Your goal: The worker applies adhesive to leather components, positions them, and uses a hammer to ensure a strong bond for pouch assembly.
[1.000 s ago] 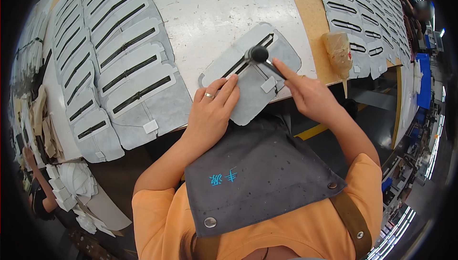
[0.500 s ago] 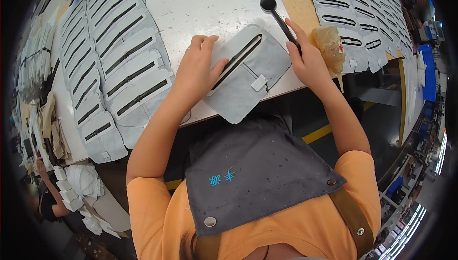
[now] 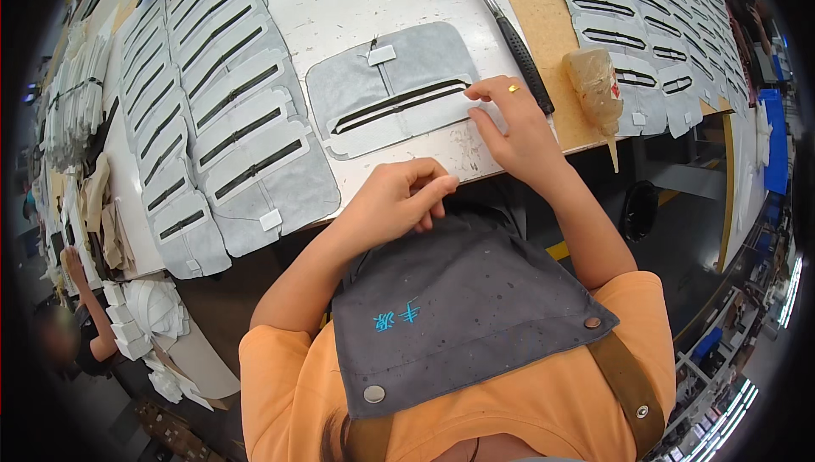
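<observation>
A grey fabric panel [image 3: 429, 46] lies flat on the white worktable, with a long black-edged slit [image 3: 399, 106] across it and a small white tag [image 3: 382, 56] near its far edge. At the panel's right edge, beside the slit's end, is my right hand [image 3: 518, 127], thumb and forefinger apart; whether the fingertips touch the fabric I cannot tell. My left hand [image 3: 395, 203] is over the table's front edge, off the panel. Its fingers are curled in against the thumb, hiding anything inside. A mallet [image 3: 522, 55] with a black grip rests right of the panel.
Overlapping rows of similar grey panels [image 3: 297, 178] cover the table's left side, and more panels [image 3: 632, 46] lie at the right. A translucent squeeze bottle [image 3: 592, 84] with yellowish contents is right of the mallet, nozzle toward me. Another person [image 3: 93, 326] is at far left.
My right hand has let go of the mallet, which now lies on the table. The panel has been turned round and laid flat farther left. My left hand has come off it, toward me.
</observation>
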### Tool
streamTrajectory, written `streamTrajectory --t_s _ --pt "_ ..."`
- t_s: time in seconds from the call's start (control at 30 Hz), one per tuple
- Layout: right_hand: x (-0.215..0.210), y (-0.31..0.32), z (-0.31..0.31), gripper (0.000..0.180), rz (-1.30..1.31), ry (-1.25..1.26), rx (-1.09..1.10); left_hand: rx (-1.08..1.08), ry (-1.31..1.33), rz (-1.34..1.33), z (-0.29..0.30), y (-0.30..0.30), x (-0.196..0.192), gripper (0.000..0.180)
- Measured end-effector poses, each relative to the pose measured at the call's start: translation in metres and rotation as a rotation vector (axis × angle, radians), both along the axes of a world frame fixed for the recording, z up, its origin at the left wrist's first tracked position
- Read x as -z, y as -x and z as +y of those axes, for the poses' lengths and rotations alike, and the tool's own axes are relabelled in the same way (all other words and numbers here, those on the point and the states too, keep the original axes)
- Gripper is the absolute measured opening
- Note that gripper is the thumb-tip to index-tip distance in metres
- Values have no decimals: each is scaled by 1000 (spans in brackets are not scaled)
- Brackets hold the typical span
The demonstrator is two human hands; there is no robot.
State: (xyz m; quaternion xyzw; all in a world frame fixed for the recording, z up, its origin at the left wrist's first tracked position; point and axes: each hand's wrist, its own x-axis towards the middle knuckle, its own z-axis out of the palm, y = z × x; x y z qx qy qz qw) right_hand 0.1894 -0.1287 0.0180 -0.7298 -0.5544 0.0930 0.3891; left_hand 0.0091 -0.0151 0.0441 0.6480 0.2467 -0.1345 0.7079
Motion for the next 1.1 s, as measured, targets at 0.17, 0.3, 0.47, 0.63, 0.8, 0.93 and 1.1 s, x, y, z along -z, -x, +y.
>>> streamTrajectory --t_s 0.17,0.3,0.47,0.63,0.8,0.93,1.1 --pt "12 -5 9 22 -49 24 14 -98 -1069 -495 22 -37 34 13" --pt "15 -12 12 22 68 59 25 -9 -1178 -380 26 -51 37 23" --pt "14 -17 11 20 154 83 -21 57 -969 -294 41 -59 34 20" --pt "13 -19 11 13 94 80 -49 136 -983 -406 49 -57 42 24" --pt "16 -20 7 13 -120 29 -77 216 -1239 -577 41 -50 49 32" --pt "14 -7 11 25 -25 -105 -99 215 -1279 -546 37 -47 48 32" --pt "18 -3 10 30 5 2 -98 45 -1063 -487 43 -34 38 28"
